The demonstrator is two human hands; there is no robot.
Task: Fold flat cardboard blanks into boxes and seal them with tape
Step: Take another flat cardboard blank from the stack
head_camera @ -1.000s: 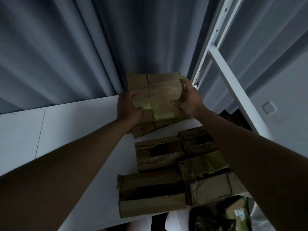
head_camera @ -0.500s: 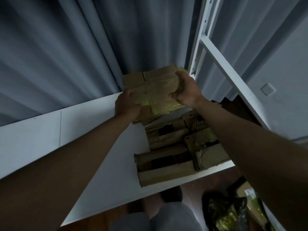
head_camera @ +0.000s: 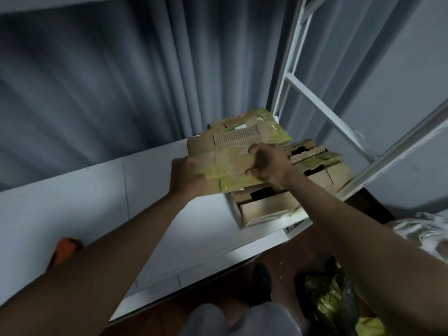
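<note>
One flattened brown cardboard blank with yellowish tape patches (head_camera: 228, 163) is held above the white tabletop (head_camera: 155, 190). Left hand (head_camera: 186, 177) grips its left edge; right hand (head_camera: 269, 166) grips its right edge. Further worn cardboard pieces (head_camera: 312, 170) lie beneath on the tabletop; their count cannot be told.

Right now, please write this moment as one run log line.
hands: left and right grip cardboard blank | blank: above table | tape: unseen
</note>
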